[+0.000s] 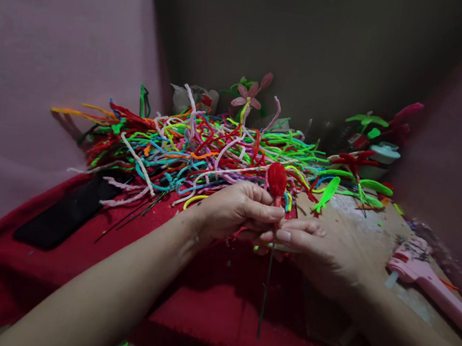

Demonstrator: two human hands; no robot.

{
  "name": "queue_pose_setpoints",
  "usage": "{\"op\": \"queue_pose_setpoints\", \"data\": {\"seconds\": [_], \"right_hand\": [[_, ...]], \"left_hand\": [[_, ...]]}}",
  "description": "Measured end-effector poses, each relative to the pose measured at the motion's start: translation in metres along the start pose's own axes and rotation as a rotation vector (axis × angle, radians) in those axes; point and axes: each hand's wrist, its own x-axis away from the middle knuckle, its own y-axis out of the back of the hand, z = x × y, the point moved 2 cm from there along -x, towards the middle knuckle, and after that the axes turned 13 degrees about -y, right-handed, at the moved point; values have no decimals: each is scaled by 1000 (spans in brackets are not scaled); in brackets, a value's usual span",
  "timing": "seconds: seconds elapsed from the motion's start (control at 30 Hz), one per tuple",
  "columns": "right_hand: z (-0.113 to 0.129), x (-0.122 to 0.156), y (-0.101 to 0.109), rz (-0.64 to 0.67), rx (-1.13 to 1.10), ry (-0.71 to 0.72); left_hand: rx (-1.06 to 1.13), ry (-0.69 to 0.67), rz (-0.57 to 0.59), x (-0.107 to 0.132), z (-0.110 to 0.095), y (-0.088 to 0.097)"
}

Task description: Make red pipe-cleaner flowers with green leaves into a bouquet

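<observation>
My left hand is closed in a pinch on a thin dark wire stem just under a red fuzzy bud wound at its top. The stem hangs down toward me over the red cloth. My right hand sits beside it on the right, its fingers pressed together against the same stem just below the left fingers. Both hands hover in front of a big heap of coloured pipe cleaners.
A pink glue gun lies at the right on a brown board. Finished pipe-cleaner flowers and green leaf shapes stand at the back. A black flat object and loose wires lie at the left. Pink walls close both sides.
</observation>
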Motion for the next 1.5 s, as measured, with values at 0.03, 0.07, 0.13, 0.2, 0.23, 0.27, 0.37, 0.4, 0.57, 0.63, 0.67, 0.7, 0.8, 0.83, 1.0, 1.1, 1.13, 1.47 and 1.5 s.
{"op": "queue_pose_setpoints", "data": {"seconds": [0.03, 0.07, 0.13, 0.2, 0.23, 0.27, 0.37, 0.4, 0.57, 0.63, 0.67, 0.7, 0.8, 0.83, 1.0, 1.1, 1.13, 1.47, 1.5], "right_hand": [[1, 0, 0, -15, -4, 0], [2, 0, 0, -35, -15, -3], [6, 1, -1, -84, -25, 3], [14, 3, -4, -146, -4, 13], [18, 4, -5, -181, 16, 11], [23, 6, -7, -216, 37, 4], [35, 11, -12, -273, 69, -45], [37, 12, -13, -279, 77, -62], [33, 10, -11, -298, 104, -63], [25, 5, -7, -238, 71, -43], [20, 3, -5, -202, 23, -5], [16, 1, -4, -144, -21, 26], [6, -3, 0, -77, -67, 33], [4, -4, 1, -68, -76, 22], [8, -2, 0, -63, -61, -16], [10, -1, 0, -99, -25, -8], [10, -1, 0, -100, -12, -9], [3, 2, -3, 8, -17, -93], [3, 1, -3, 12, -36, -98]], "left_hand": [[-9, -12, 4, 0, -1, 0], [-18, -24, 2, 0, -2, -1], [-29, -43, -17, -1, -3, -2], [-32, -53, -63, -2, -4, -3], [-37, -49, -90, -2, -4, -3], [-45, -42, -118, -3, -4, -4], [-133, -18, -170, -3, -5, -6], [-168, -19, -179, -4, -5, -7], [-189, -17, -216, -5, -4, -7], [-143, -2, -222, -5, -3, -6], [-121, 4, -224, -5, -3, -6], [-103, 10, -225, -5, -3, -5], [-74, 26, -222, -5, -2, -3], [-69, 24, -217, -5, -2, -3], [-65, -8, -193, -4, -5, -5], [-80, -5, -194, -3, -6, -5], [-87, -4, -186, -3, -6, -5], [20, 64, 24, -2, 3, 4], [34, 67, 34, -3, 4, 5]]}}
